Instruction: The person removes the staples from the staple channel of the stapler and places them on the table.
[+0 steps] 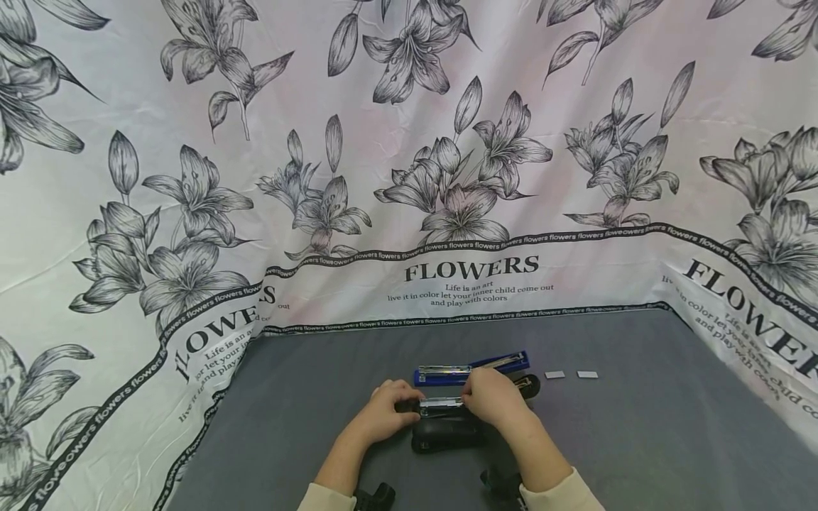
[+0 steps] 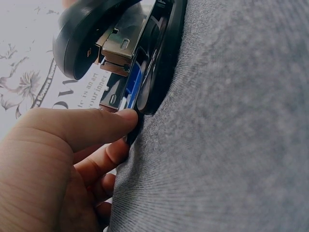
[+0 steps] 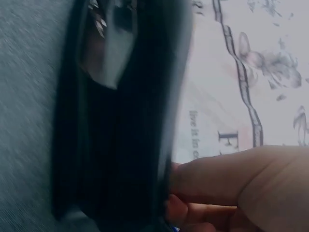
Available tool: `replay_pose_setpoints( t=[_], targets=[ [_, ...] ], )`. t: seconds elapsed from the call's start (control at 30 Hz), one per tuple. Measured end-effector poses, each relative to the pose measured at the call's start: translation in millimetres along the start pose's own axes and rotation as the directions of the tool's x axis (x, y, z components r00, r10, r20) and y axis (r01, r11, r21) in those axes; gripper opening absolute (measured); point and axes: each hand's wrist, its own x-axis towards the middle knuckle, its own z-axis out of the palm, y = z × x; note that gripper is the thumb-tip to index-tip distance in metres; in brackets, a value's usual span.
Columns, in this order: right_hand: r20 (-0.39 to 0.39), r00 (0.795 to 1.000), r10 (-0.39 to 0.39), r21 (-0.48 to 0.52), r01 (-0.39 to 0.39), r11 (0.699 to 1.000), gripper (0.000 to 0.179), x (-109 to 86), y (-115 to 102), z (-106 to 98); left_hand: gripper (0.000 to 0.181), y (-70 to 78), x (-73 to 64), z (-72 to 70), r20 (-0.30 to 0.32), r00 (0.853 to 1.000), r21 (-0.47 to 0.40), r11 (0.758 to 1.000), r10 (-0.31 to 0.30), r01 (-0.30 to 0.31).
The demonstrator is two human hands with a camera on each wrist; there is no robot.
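An opened black stapler (image 1: pixel 441 402) lies crosswise between my two hands, its silver magazine exposed. My left hand (image 1: pixel 383 411) pinches the left end of it with thumb and index finger, as the left wrist view also shows. At the right part of the magazine, my right hand (image 1: pixel 495 396) has its thumb and fingers curled in; exactly what the fingertips pinch is hidden. Nearer the body sits a second black stapler (image 1: pixel 447 434), its top down over the base. It blocks much of the right wrist view, dark and blurred. Behind my hands lies an opened blue stapler (image 1: pixel 505 363).
Two small pale strips, a left strip (image 1: pixel 554 375) and a right strip (image 1: pixel 586 374), lie on the grey tabletop (image 1: pixel 639 426) right of the staplers. A flower-printed cloth (image 1: pixel 473 284) hangs behind and along both sides.
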Motion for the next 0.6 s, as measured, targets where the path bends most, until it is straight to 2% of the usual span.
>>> replay_pose_setpoints(
  t=[0.13,0.23,0.47,0.6],
  targets=[
    [-0.034,0.999,-0.017,-0.083,0.014,0.996,0.034,-0.3,-6,9,0.028,-0.9,0.0,-0.4,-0.005,1.000,-0.002,1.000,0.007,-0.007],
    [-0.049,0.999,-0.009,-0.101,0.004,0.995,0.027,0.8,-9,13,0.028,-1.2,-0.2,0.0,-0.009,1.000,-0.007,1.000,0.009,-0.009],
    [-0.070,0.997,0.042,-0.056,-0.046,0.997,0.013,2.5,-8,5,0.028,0.1,-0.3,0.1,-0.014,1.000,-0.004,1.000,-0.002,0.002],
    [-0.071,0.995,0.074,-0.036,-0.077,0.996,0.030,1.0,-9,1,0.028,0.9,-0.5,-0.6,-0.011,1.000,-0.003,1.000,-0.011,0.011]
  ],
)
